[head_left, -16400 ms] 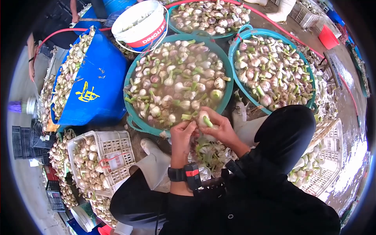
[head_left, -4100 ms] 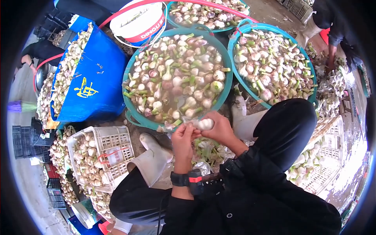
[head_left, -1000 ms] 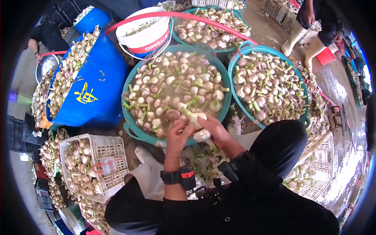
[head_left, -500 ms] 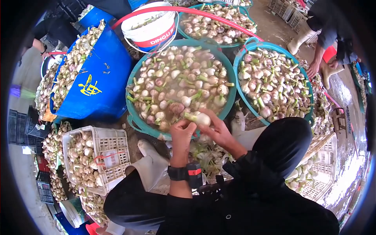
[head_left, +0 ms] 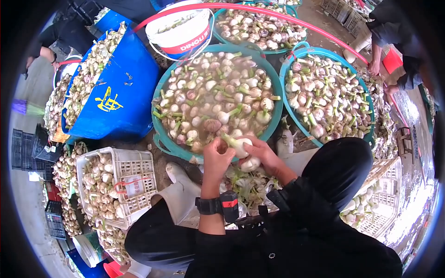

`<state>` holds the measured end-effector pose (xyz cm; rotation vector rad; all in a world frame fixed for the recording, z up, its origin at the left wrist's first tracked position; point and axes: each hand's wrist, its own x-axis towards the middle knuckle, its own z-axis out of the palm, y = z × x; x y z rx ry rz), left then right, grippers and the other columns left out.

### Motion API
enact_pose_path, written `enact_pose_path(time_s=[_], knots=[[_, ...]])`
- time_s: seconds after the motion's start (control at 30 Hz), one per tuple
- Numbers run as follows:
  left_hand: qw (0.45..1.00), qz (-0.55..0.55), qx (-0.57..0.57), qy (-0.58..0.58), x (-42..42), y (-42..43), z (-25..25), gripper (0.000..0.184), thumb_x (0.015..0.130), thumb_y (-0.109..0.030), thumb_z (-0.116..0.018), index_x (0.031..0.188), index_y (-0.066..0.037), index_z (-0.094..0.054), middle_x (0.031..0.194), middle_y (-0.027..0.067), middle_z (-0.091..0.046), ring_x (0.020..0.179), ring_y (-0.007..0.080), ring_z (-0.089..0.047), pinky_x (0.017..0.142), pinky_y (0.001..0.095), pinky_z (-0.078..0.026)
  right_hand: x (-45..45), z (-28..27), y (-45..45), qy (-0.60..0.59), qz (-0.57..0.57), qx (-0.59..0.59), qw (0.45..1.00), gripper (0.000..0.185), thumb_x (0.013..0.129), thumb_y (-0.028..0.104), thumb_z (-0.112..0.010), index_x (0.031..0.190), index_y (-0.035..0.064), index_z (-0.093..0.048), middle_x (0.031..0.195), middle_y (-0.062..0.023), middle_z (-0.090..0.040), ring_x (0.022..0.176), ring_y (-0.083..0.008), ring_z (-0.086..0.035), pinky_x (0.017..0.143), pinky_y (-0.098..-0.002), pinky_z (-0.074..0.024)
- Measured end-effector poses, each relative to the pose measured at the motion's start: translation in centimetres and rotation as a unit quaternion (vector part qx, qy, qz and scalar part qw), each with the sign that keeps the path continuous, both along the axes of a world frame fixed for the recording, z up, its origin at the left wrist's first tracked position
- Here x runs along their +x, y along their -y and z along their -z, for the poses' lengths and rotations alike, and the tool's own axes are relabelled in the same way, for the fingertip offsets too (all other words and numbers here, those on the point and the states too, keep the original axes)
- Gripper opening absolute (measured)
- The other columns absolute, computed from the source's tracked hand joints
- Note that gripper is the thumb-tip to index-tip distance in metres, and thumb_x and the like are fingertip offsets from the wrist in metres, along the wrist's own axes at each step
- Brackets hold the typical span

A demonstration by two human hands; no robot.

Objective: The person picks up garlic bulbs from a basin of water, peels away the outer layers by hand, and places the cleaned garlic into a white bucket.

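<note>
My right hand (head_left: 268,160) is closed around a white garlic bulb (head_left: 240,147) with a green stem pointing up and to the left. A second pale garlic bulb (head_left: 250,163) sits just below it, against the same fingers. My left hand (head_left: 217,159) is beside the stem, thumb and forefinger curled together in a pinch; whatever may be between them is hidden. Both hands are above the near rim of a teal tub (head_left: 172,147) of cloudy water with floating garlic bulbs. Peeled leaves and skins (head_left: 252,187) lie below the hands.
A second teal tub (head_left: 283,99) of garlic stands at the right. At the left are a blue tub (head_left: 125,92) and a white crate (head_left: 139,169) of garlic. A white bucket (head_left: 185,41) and a red hose (head_left: 241,6) lie beyond. Another person's hand (head_left: 373,67) shows at upper right.
My right hand has turned and lowered slightly, bringing a second bulb into view beneath the first. My left hand's fingers have come a little apart from the bulb.
</note>
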<state>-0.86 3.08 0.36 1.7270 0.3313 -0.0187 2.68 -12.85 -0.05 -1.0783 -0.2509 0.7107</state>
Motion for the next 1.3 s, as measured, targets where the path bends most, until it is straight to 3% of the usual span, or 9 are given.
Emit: enact_pose_path(time_s=[0.07,0.23,0.37,0.67,0.83,1.03,1.1,1.23,1.3], knots=[[0.995,0.027,0.092,0.032,-0.2,0.0,0.0,0.014,0.071,-0.003,-0.057,0.085,0.002,-0.057,0.069,0.0005,-0.056,0.055,0.0045,-0.048,0.048,0.02,-0.041,0.0,0.7,0.3,-0.208,-0.051,0.113,0.97,0.041,0.086,0.035,-0.043,0.108,0.0007,-0.046,0.09,-0.013,-0.058,0.073,-0.019,-0.059,0.063,-0.0277,-0.0483],[0.923,-0.043,-0.382,0.03,-0.8,1.5,-1.5,0.018,0.082,-0.008,-0.047,0.095,0.002,-0.055,0.082,0.0036,-0.058,0.066,0.0082,-0.05,0.058,0.0212,-0.041,-0.4,1.5,-0.8,-0.243,-0.052,0.133,0.959,0.043,0.087,0.038,-0.038,0.105,-0.0002,-0.047,0.086,-0.015,-0.059,0.067,-0.0206,-0.06,0.062,-0.0291,-0.0486],[0.947,-0.136,-0.288,-0.044,-1.3,1.9,1.7,0.014,0.084,-0.017,-0.047,0.076,-0.007,-0.05,0.07,0.0011,-0.052,0.06,0.0116,-0.052,0.049,0.0258,-0.045,-1.5,1.6,-1.9,0.06,0.024,-0.16,0.985,0.054,0.078,0.026,-0.061,0.121,0.0033,-0.038,0.103,-0.0075,-0.053,0.09,-0.012,-0.051,0.071,-0.0267,-0.0461],[0.967,-0.044,-0.241,0.065,0.7,3.1,-1.5,0.013,0.086,-0.011,-0.043,0.085,-0.001,-0.052,0.075,0.0067,-0.057,0.064,0.0134,-0.055,0.055,0.0253,-0.047,-2.6,1.6,-2.3,-0.113,-0.093,0.026,0.989,0.045,0.077,0.029,-0.062,0.106,0.0014,-0.043,0.083,-0.0082,-0.058,0.073,-0.0131,-0.057,0.063,-0.025,-0.0454],[0.968,-0.093,0.186,0.144,0.2,2.3,1.7,0.021,0.086,-0.014,-0.043,0.084,0.005,-0.052,0.071,0.0082,-0.055,0.06,0.0133,-0.048,0.054,0.0276,-0.042,-3.0,2.4,-1.2,0.037,0.123,-0.099,0.987,0.056,0.073,0.029,-0.067,0.112,0.0015,-0.038,0.099,-0.0101,-0.051,0.088,-0.0165,-0.051,0.069,-0.0279,-0.0425],[0.971,-0.071,0.198,0.112,0.2,1.3,0.6,0.022,0.087,-0.015,-0.044,0.08,0.004,-0.051,0.069,0.0057,-0.053,0.06,0.0118,-0.046,0.054,0.0274,-0.041,-2.5,0.0,0.1,-0.018,0.027,0.076,0.997,0.043,0.078,0.032,-0.06,0.103,0.0005,-0.044,0.083,-0.0059,-0.054,0.075,-0.011,-0.054,0.063,-0.0238,-0.0441],[0.976,-0.171,-0.11,0.082,0.4,2.6,-0.3,0.022,0.088,-0.017,-0.043,0.083,0.003,-0.052,0.071,0.0039,-0.054,0.062,0.0126,-0.05,0.055,0.0264,-0.043,-2.3,-0.5,0.6,-0.043,-0.009,0.09,0.995,0.04,0.083,0.037,-0.051,0.098,0.0006,-0.048,0.078,-0.0055,-0.056,0.07,-0.0112,-0.056,0.061,-0.0234,-0.0445],[0.973,-0.119,-0.176,0.091,-0.6,1.6,-0.2,0.019,0.085,-0.016,-0.049,0.094,0.001,-0.052,0.091,0.0077,-0.056,0.077,0.0148,-0.055,0.062,0.0284,-0.045,-1.6,2.7,-0.5,-0.112,0.013,0.189,0.975,0.04,0.086,0.035,-0.047,0.107,0.0017,-0.048,0.09,-0.0058,-0.057,0.078,-0.0109,-0.055,0.063,-0.0234,-0.0455],[0.99,-0.125,0.07,-0.013,-0.2,-0.8,3.7,0.025,0.085,-0.018,-0.049,0.101,0.001,-0.049,0.097,0.0085,-0.054,0.083,0.0145,-0.053,0.066,0.0278,-0.046,-1.6,3.6,-1.7,-0.021,0.12,0.036,0.992,0.047,0.083,0.034,-0.053,0.114,0.0005,-0.044,0.095,-0.0074,-0.056,0.082,-0.0121,-0.054,0.071,-0.0242,-0.0441]])
